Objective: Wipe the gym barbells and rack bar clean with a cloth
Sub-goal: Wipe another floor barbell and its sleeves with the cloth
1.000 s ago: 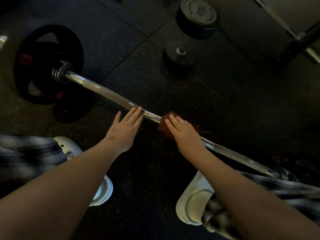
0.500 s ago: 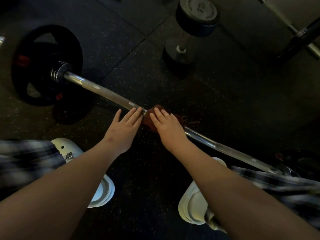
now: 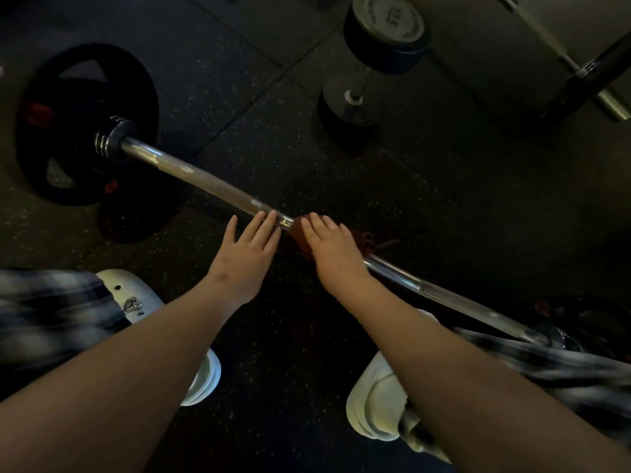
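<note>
Progress looks partial: at the middle of the barbell [image 3: 205, 184], right hand [image 3: 333, 249] presses cloth [image 3: 300, 235] down with flat fingers, left hand [image 3: 244, 256] flat-fingered beside it, remaining shaft likely pending.

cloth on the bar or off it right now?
On. The cloth lies bunched on the bar, pressed under the right hand; more of it shows past the knuckles.

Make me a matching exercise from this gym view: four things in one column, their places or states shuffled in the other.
1 cloth
2 dumbbell
3 weight plate
4 left hand

A stands on end on the floor
B flat on the bare bar
C under the right hand
D at the bar's left end

Pairs: 1-C, 2-A, 3-D, 4-B
</note>
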